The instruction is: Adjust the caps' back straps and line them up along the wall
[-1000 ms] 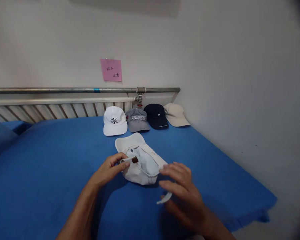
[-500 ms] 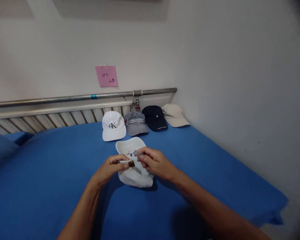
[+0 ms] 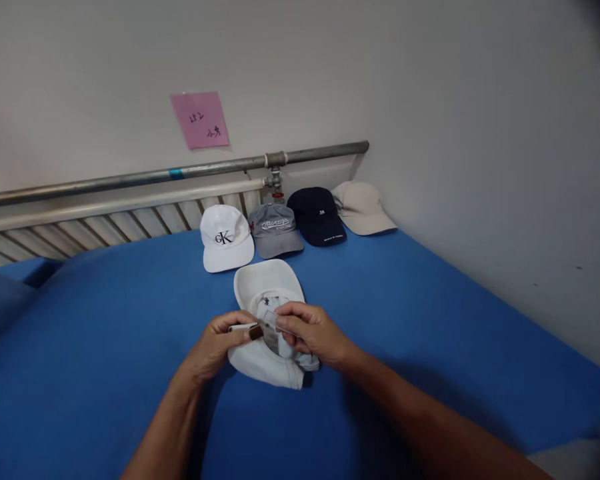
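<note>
A white cap (image 3: 266, 285) lies on the blue bed sheet (image 3: 105, 333) in front of me, its brim pointing away. My left hand (image 3: 219, 345) pinches the cap's back strap end, where a small brown buckle shows. My right hand (image 3: 310, 333) is closed on the other strap piece, right beside the left fingers over the cap's back opening. Both hands rest on the cap's rear half and hide part of it.
Several caps stand in a row against the radiator: a white cap with a logo (image 3: 226, 237), a grey cap (image 3: 276, 229), a navy cap (image 3: 317, 215), a beige cap (image 3: 362, 206). A metal pipe (image 3: 180, 172) runs above them. A pink note (image 3: 200, 119) sticks to the wall.
My right hand moved from the near right, where it held a loose strap, up onto the cap beside my left hand. The camera view tilted slightly.
</note>
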A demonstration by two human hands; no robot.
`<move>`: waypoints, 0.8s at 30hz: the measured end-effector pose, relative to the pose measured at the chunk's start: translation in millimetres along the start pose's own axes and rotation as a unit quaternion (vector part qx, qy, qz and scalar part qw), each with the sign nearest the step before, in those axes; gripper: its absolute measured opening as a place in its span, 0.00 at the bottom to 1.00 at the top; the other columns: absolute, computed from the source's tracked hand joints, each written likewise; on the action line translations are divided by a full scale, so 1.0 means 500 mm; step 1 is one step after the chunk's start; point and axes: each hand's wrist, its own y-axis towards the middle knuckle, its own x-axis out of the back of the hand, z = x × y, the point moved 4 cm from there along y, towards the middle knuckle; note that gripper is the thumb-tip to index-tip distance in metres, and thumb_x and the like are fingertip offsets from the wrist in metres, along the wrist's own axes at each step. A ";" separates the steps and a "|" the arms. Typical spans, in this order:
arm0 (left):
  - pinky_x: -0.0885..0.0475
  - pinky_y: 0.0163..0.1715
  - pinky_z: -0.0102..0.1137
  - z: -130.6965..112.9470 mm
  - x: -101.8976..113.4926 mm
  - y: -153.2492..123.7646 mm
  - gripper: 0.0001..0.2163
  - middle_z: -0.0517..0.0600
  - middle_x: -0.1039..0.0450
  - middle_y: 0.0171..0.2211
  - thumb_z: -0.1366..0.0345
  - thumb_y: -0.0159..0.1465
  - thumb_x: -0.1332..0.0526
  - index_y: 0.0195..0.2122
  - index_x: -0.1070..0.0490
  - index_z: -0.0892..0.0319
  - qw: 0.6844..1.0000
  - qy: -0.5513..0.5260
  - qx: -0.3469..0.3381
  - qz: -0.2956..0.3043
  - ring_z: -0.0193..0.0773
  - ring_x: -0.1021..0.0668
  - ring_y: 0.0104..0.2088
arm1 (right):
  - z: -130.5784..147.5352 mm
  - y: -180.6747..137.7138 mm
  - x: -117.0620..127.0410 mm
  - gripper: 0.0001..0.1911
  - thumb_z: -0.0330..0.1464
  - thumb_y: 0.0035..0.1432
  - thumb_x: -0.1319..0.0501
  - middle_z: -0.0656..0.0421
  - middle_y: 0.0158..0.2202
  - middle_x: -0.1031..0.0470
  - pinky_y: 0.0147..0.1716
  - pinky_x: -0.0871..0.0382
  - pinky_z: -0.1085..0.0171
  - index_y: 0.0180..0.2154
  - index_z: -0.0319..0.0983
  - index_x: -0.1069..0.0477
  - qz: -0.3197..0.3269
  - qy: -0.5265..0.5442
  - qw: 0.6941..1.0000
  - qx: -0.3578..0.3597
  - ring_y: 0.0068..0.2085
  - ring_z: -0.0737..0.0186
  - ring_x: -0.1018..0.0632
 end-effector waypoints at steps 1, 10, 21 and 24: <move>0.32 0.28 0.26 0.004 0.003 0.000 0.09 0.50 0.23 0.29 0.65 0.45 0.27 0.27 0.21 0.62 1.000 -0.006 0.012 -0.008 0.34 0.25 0.27 | 0.000 0.000 -0.001 0.10 0.37 0.50 0.38 0.67 0.17 0.36 0.15 0.51 0.73 0.33 0.37 0.29 0.007 0.004 1.000 0.002 0.17 0.75 0.39; 0.31 0.23 0.23 0.011 0.002 0.003 0.13 0.48 0.22 0.24 0.63 0.42 0.24 0.27 0.22 0.60 0.998 -0.036 0.046 -0.003 0.31 0.24 0.22 | -0.005 0.003 -0.005 0.09 0.35 0.49 0.35 0.68 0.18 0.36 0.15 0.51 0.72 0.31 0.36 0.29 0.069 0.037 0.997 0.009 0.17 0.76 0.39; 0.30 0.22 0.21 0.014 0.001 -0.002 0.11 0.48 0.22 0.23 0.63 0.43 0.25 0.26 0.22 0.61 0.997 -0.039 0.063 0.012 0.30 0.24 0.21 | -0.005 0.001 -0.009 0.02 0.28 0.51 0.39 0.67 0.18 0.35 0.13 0.52 0.74 0.31 0.36 0.28 0.090 0.053 0.994 -0.039 0.16 0.78 0.40; 0.30 0.22 0.21 0.012 -0.003 -0.003 0.12 0.48 0.22 0.23 0.63 0.43 0.25 0.26 0.22 0.61 0.997 -0.034 0.067 0.018 0.30 0.24 0.21 | -0.007 0.001 -0.010 0.02 0.27 0.51 0.39 0.68 0.17 0.35 0.12 0.53 0.75 0.31 0.36 0.28 0.096 0.062 0.992 -0.058 0.15 0.78 0.40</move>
